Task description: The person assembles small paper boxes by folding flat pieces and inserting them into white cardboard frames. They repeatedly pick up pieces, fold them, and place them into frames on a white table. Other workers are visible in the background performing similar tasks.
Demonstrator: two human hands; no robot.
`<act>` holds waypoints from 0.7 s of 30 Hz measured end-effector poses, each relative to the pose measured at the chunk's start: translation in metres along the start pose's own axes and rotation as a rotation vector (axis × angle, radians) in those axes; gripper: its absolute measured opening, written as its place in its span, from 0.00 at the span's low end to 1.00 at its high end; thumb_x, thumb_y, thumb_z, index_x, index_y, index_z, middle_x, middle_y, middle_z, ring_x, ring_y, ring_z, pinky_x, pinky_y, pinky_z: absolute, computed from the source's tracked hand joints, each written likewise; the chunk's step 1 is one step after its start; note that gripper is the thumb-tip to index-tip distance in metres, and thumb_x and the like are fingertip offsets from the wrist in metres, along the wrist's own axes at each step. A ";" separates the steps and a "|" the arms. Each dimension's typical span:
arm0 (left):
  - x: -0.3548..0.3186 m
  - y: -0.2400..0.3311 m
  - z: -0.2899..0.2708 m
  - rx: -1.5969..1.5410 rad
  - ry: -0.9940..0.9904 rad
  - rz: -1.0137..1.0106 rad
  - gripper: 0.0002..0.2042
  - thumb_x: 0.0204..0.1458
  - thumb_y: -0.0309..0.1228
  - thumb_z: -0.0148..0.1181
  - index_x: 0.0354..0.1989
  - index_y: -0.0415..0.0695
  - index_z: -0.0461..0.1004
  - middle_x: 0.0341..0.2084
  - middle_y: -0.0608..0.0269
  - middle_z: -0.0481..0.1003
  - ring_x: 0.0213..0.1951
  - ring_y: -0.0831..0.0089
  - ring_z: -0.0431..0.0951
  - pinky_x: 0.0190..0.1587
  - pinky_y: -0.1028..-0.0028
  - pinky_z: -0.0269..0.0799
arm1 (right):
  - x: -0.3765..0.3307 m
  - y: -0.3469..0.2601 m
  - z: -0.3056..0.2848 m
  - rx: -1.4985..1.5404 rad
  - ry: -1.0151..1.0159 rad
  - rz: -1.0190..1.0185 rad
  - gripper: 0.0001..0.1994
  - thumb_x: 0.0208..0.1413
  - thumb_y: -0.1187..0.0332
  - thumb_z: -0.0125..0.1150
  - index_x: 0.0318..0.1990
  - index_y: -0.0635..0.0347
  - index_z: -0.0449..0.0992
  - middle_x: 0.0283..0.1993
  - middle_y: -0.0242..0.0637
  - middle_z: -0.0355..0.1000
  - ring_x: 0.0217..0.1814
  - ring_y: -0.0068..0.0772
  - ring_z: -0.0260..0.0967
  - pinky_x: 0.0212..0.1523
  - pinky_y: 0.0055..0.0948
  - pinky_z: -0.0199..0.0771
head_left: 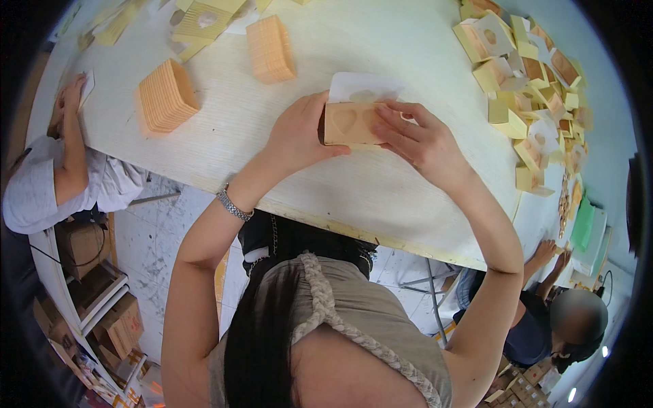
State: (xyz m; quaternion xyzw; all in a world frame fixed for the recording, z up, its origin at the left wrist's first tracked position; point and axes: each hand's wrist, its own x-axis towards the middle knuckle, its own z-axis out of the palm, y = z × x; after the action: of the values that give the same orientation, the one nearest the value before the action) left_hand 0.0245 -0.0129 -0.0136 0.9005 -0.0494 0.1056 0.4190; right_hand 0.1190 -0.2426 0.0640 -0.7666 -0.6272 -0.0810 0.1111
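cream-yellow cardboard box with raised white flap (357,88): over the pale wooden table (381,183), before the person | moulded peach tray (347,121) in it | left hand (296,132): grip closed round box's left end, likely steadying it | right hand (423,139): fingers over tray, pinching or pressing, cannot tell | ribbed peach stack (167,98) leftward, seemingly within reach

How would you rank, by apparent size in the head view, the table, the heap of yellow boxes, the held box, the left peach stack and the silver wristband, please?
1. Table
2. Heap of yellow boxes
3. Held box and left peach stack: too alike to rank, the box being partly covered
4. Silver wristband
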 end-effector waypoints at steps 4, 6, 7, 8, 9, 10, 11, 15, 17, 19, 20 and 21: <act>-0.004 0.001 0.002 0.071 0.054 0.071 0.42 0.29 0.41 0.80 0.56 0.41 0.65 0.47 0.51 0.73 0.50 0.51 0.73 0.52 0.59 0.69 | -0.010 -0.018 0.005 -0.078 0.005 0.030 0.14 0.44 0.73 0.65 0.43 0.59 0.80 0.52 0.36 0.75 0.57 0.40 0.70 0.51 0.31 0.77; -0.006 0.001 0.003 0.088 0.064 0.087 0.42 0.29 0.41 0.79 0.56 0.41 0.65 0.47 0.50 0.73 0.50 0.51 0.73 0.52 0.59 0.69 | -0.011 -0.020 0.004 -0.034 -0.001 0.050 0.14 0.44 0.74 0.65 0.42 0.59 0.80 0.52 0.37 0.76 0.57 0.40 0.71 0.50 0.31 0.77; -0.005 0.002 0.002 0.086 0.055 0.087 0.42 0.29 0.41 0.79 0.56 0.41 0.65 0.47 0.50 0.73 0.50 0.50 0.73 0.52 0.59 0.69 | -0.009 -0.019 0.002 0.018 0.006 0.070 0.14 0.44 0.74 0.65 0.42 0.60 0.80 0.51 0.37 0.76 0.56 0.41 0.71 0.50 0.31 0.77; -0.005 0.002 0.002 0.084 0.046 0.086 0.43 0.29 0.41 0.79 0.56 0.41 0.65 0.47 0.50 0.73 0.50 0.50 0.73 0.52 0.59 0.69 | -0.007 -0.017 0.001 0.071 0.014 0.090 0.13 0.44 0.74 0.65 0.41 0.60 0.81 0.50 0.38 0.76 0.55 0.41 0.72 0.50 0.31 0.77; -0.005 0.003 0.002 0.096 0.041 0.086 0.43 0.28 0.41 0.79 0.56 0.40 0.64 0.47 0.50 0.73 0.50 0.51 0.73 0.52 0.59 0.69 | -0.008 -0.016 0.003 0.119 0.034 0.123 0.14 0.44 0.74 0.65 0.41 0.60 0.81 0.49 0.38 0.77 0.54 0.42 0.72 0.50 0.31 0.77; -0.005 0.003 0.003 0.107 0.036 0.086 0.44 0.28 0.41 0.79 0.56 0.39 0.64 0.47 0.50 0.73 0.50 0.52 0.73 0.53 0.60 0.69 | -0.008 -0.014 0.007 0.166 0.053 0.156 0.14 0.44 0.75 0.65 0.41 0.60 0.81 0.48 0.39 0.77 0.53 0.42 0.73 0.50 0.31 0.77; -0.005 0.004 0.003 0.119 0.031 0.086 0.44 0.28 0.41 0.79 0.57 0.37 0.64 0.47 0.50 0.73 0.50 0.52 0.73 0.53 0.61 0.69 | -0.009 -0.014 0.008 0.214 0.073 0.189 0.14 0.44 0.75 0.66 0.41 0.60 0.80 0.46 0.39 0.78 0.52 0.42 0.74 0.50 0.31 0.77; -0.006 0.006 0.001 0.129 0.006 0.073 0.45 0.27 0.41 0.79 0.57 0.36 0.63 0.47 0.49 0.73 0.50 0.52 0.73 0.54 0.60 0.68 | -0.009 -0.016 0.006 0.278 0.035 0.191 0.12 0.45 0.76 0.63 0.40 0.63 0.80 0.44 0.41 0.79 0.51 0.43 0.74 0.50 0.32 0.76; -0.009 0.001 0.005 0.170 0.043 0.099 0.45 0.27 0.41 0.79 0.57 0.35 0.63 0.48 0.49 0.73 0.50 0.52 0.73 0.54 0.60 0.68 | -0.015 -0.017 0.021 0.202 -0.002 0.112 0.11 0.45 0.76 0.61 0.39 0.63 0.80 0.45 0.40 0.78 0.51 0.41 0.74 0.49 0.33 0.76; -0.009 -0.001 0.005 0.104 0.024 0.087 0.44 0.28 0.41 0.79 0.57 0.38 0.64 0.46 0.49 0.73 0.48 0.50 0.73 0.51 0.58 0.69 | -0.009 -0.029 0.017 -0.003 -0.017 0.070 0.13 0.44 0.74 0.61 0.40 0.61 0.80 0.47 0.38 0.78 0.52 0.36 0.72 0.50 0.33 0.72; -0.009 -0.003 0.004 0.072 0.016 0.080 0.44 0.28 0.41 0.79 0.57 0.39 0.64 0.44 0.49 0.73 0.47 0.49 0.73 0.49 0.58 0.69 | -0.011 -0.030 0.017 -0.053 -0.023 0.068 0.14 0.44 0.73 0.61 0.42 0.61 0.80 0.49 0.37 0.77 0.53 0.34 0.70 0.51 0.34 0.70; -0.009 -0.003 0.005 0.068 0.040 0.105 0.44 0.28 0.41 0.79 0.57 0.39 0.63 0.44 0.49 0.73 0.47 0.49 0.73 0.49 0.57 0.69 | -0.010 -0.030 0.017 -0.105 -0.028 0.063 0.15 0.44 0.72 0.61 0.43 0.60 0.80 0.50 0.36 0.76 0.55 0.32 0.69 0.52 0.34 0.69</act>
State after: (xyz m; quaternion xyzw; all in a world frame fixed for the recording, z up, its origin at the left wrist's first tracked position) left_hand 0.0170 -0.0147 -0.0208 0.9081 -0.0848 0.1470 0.3829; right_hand 0.0874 -0.2422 0.0467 -0.7920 -0.5989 -0.0995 0.0643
